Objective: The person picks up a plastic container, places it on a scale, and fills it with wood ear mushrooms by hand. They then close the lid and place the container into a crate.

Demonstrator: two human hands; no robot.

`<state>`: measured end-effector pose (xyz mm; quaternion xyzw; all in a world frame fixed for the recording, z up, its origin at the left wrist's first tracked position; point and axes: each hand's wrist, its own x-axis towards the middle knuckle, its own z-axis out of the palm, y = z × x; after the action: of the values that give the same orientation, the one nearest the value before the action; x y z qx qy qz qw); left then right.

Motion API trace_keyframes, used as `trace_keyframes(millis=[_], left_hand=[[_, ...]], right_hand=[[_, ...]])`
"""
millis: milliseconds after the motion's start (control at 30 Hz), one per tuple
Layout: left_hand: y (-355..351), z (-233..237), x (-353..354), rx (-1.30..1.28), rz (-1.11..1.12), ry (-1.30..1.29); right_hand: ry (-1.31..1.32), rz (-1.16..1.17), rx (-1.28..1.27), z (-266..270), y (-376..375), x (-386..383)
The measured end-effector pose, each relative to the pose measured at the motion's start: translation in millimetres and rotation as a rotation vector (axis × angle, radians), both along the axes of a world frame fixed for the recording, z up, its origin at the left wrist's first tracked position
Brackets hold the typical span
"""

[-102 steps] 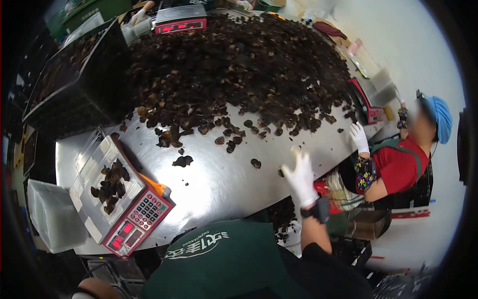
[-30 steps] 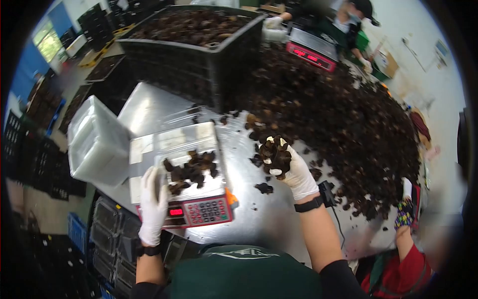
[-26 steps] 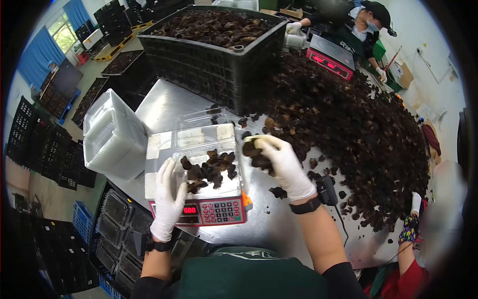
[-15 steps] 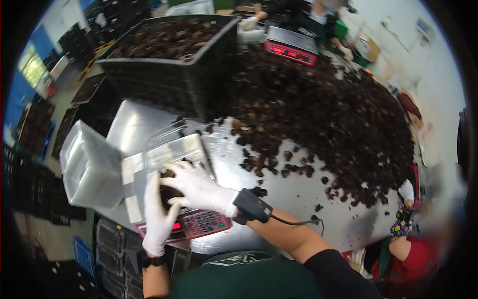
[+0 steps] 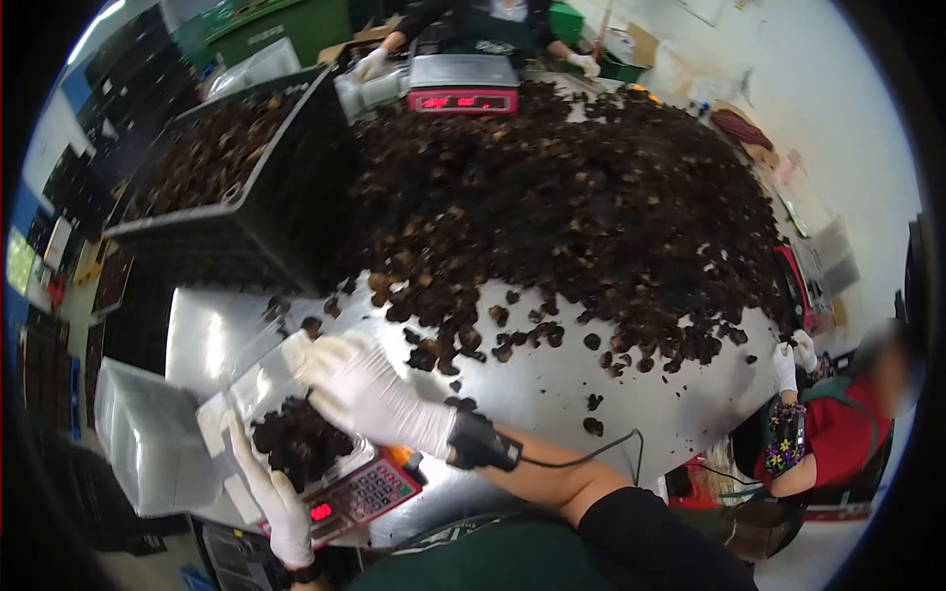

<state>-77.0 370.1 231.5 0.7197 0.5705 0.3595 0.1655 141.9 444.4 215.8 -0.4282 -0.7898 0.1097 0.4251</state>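
Note:
My left hand [image 5: 274, 502], in a white glove, lies along the left side of a small heap of dark, mushroom-like pieces [image 5: 301, 438], its fingers stretched out. The heap rests on the platform [image 5: 261, 386] of a red-framed scale, whose keypad [image 5: 370, 495] faces me. If a clear tray lies under the heap, I cannot make it out. My white-gloved right hand [image 5: 372, 392] reaches over the heap's far right side. Its fingers extend toward the platform's far corner, slightly blurred, with nothing visible in them.
Stacked clear plastic boxes [image 5: 158, 443] stand left of the scale. A black crate [image 5: 246, 231] of dark pieces sits behind. A broad dark pile [image 5: 562, 217] covers much of the metal table [image 5: 532, 394]. Gloved co-workers stand across, by another scale [image 5: 463, 84], and at right [image 5: 838, 433].
My hands have drawn apart from cupping the heap, exposing it. The right hand is now at its far side, the left along its left edge. The camera view has shifted.

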Motion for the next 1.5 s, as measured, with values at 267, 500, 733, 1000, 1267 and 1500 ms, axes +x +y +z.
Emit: trace_keyframes(millis=[267, 500, 733, 1000, 1267, 1500], left_hand=[[4.8, 14.7, 19.3, 0.019, -0.121, 0.492], [2.0, 7.6, 13.8, -0.085, -0.074, 0.341], [-4.5, 7.3, 7.4, 0.034, 0.046, 0.244], [-29.0, 27.5, -29.7, 0.226, 0.238, 0.223], [-67.3, 28.7, -85.5, 0.238, 0.504, 0.16], [-78.3, 28.8, -86.7, 0.239, 0.513, 0.126]], right_hand=[[-0.368, -0.438, -0.281, -124.2, 51.0, 136.4], [0.254, -0.588, -0.392, -95.3, 32.1, 178.2], [1.451, -0.152, -0.944, -77.2, -2.2, 223.9], [1.22, -0.14, -0.972, -55.7, -23.3, 183.4], [0.64, 0.072, -0.877, 33.7, -14.4, 50.5], [0.13, 0.362, -0.327, 38.3, 1.2, -57.2]])
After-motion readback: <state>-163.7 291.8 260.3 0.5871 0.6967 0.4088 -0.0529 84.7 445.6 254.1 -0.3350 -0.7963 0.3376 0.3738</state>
